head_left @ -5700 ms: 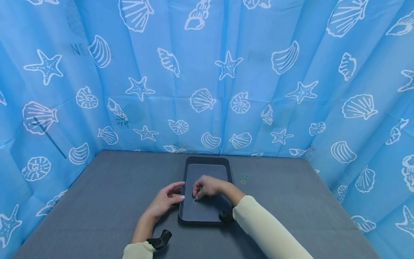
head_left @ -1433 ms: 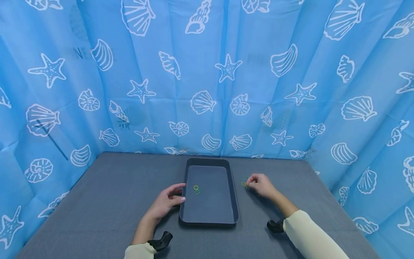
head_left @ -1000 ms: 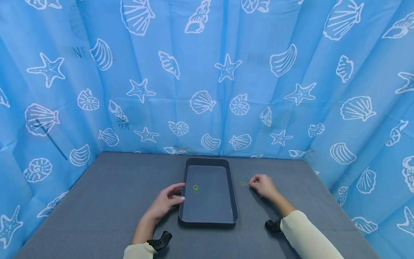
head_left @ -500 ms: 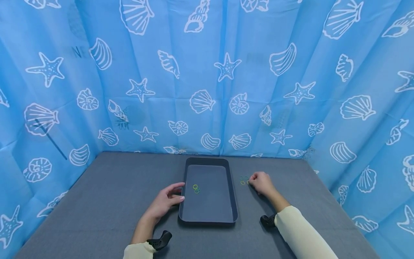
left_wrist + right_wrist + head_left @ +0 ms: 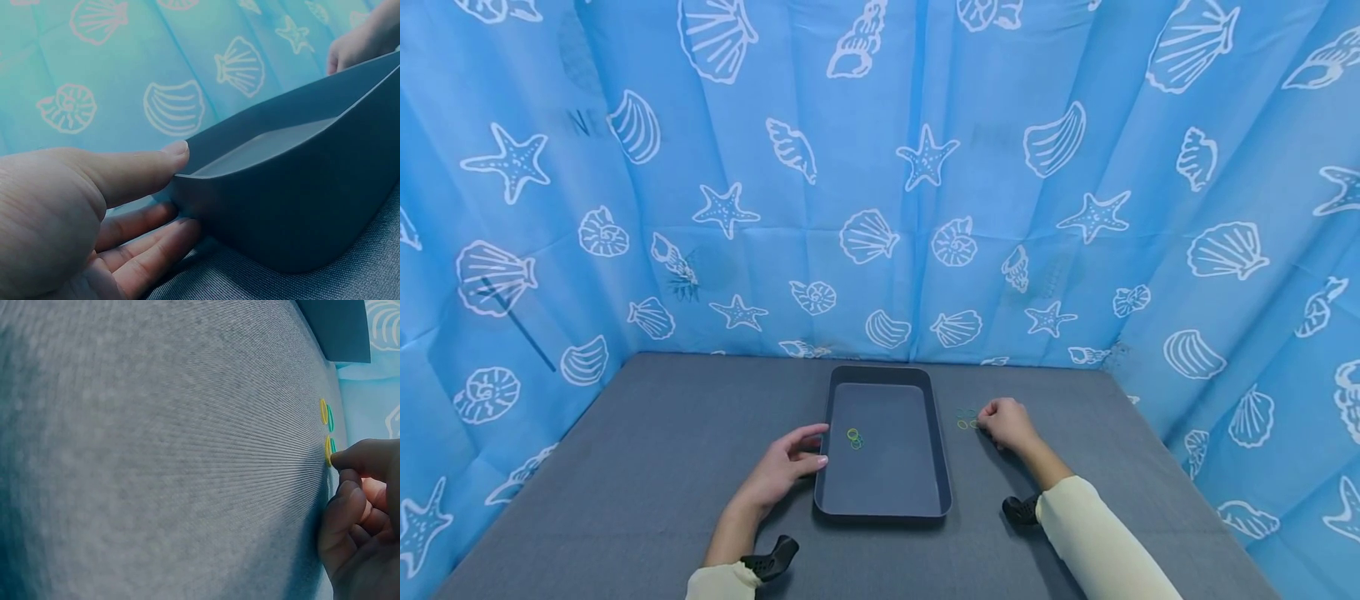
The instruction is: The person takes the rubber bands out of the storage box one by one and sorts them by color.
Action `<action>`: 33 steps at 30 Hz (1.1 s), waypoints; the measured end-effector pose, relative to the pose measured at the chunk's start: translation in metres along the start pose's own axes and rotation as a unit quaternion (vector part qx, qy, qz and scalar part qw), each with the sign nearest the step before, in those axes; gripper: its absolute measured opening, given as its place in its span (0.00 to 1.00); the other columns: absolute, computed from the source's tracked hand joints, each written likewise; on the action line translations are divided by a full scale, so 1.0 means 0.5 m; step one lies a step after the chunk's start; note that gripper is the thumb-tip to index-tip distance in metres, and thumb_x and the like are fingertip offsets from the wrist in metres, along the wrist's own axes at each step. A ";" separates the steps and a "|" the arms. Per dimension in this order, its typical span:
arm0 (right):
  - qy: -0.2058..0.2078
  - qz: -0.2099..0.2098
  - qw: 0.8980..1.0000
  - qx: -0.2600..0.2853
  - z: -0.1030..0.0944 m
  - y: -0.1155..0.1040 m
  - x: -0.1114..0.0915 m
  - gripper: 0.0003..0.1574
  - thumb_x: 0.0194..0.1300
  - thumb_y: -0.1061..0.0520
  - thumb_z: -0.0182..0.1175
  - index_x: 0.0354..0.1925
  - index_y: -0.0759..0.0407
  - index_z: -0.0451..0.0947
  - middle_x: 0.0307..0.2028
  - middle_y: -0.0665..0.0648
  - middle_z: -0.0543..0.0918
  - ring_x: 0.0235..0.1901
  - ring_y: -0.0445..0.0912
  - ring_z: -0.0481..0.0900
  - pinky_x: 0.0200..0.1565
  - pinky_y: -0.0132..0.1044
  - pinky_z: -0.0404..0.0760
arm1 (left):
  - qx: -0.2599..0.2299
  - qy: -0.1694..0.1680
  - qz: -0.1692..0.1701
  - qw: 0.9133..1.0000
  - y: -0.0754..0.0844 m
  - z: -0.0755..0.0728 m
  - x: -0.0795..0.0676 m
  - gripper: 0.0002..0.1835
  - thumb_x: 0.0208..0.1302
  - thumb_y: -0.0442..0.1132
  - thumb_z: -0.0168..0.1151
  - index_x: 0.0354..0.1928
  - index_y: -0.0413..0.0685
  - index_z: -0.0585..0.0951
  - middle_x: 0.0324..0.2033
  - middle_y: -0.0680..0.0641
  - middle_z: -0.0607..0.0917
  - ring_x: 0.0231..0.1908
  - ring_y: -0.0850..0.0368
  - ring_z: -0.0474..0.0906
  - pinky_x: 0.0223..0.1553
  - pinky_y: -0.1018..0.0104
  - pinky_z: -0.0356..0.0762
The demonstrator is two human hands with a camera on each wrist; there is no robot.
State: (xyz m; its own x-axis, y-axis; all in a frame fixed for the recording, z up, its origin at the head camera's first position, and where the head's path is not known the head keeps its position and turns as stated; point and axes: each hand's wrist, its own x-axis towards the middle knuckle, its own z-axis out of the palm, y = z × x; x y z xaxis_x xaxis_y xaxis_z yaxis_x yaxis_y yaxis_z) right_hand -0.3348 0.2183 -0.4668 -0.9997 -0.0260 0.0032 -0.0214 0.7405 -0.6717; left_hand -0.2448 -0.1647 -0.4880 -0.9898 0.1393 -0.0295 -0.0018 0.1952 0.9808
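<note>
My left hand [image 5: 781, 468] is at the left side of a dark grey tray [image 5: 883, 518]. In the left wrist view its thumb rests on the tray's rim and the relaxed fingers touch the outer wall. Beyond the tray's right side, my right hand [image 5: 1009, 425] is low over the table, thumb and forefinger pinching the edge of a thin yellow ring [image 5: 328, 452]. Beside it lie another yellow ring [image 5: 962, 425] and two green rings, one [image 5: 331, 417] showing clearly in the right wrist view. Inside the tray is a small overlapping cluster of yellow and green rings [image 5: 854, 436].
A grey cloth [image 5: 700, 417] covers the table under the tray. Blue curtains [image 5: 880, 167] with white shell and starfish prints rise along the back and both sides. Each wrist wears a black device, such as the right one [image 5: 1021, 510].
My right hand has moved from inside the tray to the table on the right. A second yellow ring now lies there, shifted slightly right of the first. The left hand has stayed in place.
</note>
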 end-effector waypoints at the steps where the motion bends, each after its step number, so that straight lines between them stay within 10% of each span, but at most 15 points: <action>1: -0.001 0.001 1.000 0.004 0.000 -0.001 0.000 0.05 0.60 0.65 0.58 0.29 0.63 0.79 0.17 0.52 0.75 0.14 0.42 0.72 0.18 0.35 0.74 | 0.000 0.000 0.000 1.000 0.000 0.000 0.000 0.26 0.65 0.38 0.65 0.65 0.51 0.74 0.60 0.38 0.74 0.47 0.50 0.79 0.52 0.48 0.75; 19: 0.015 0.009 0.990 0.142 -0.005 -0.003 -0.018 0.07 0.66 0.64 0.58 0.38 0.69 0.78 0.23 0.54 0.75 0.17 0.42 0.67 0.18 0.33 0.67 | -0.001 -0.001 -0.001 1.000 0.007 0.000 -0.002 0.26 0.65 0.38 0.65 0.65 0.50 0.73 0.60 0.37 0.74 0.47 0.50 0.80 0.52 0.46 0.74; 33: -0.007 0.015 0.977 0.211 -0.003 -0.087 -0.021 0.11 0.67 0.61 0.59 0.44 0.69 0.77 0.24 0.60 0.75 0.19 0.44 0.67 0.20 0.34 0.66 | -0.003 0.000 -0.003 1.000 0.001 0.001 0.000 0.27 0.65 0.38 0.65 0.65 0.51 0.73 0.60 0.37 0.74 0.46 0.50 0.80 0.52 0.47 0.75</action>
State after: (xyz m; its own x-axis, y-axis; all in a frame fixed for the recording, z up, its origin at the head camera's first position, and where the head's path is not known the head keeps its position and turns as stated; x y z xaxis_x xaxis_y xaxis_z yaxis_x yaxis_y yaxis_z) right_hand -0.3234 0.1876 -0.4365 -0.9994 -0.0199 -0.0296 0.0192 0.3992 -0.9167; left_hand -0.2446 -0.1642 -0.4875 -0.9897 0.1386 -0.0347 -0.0078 0.1899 0.9818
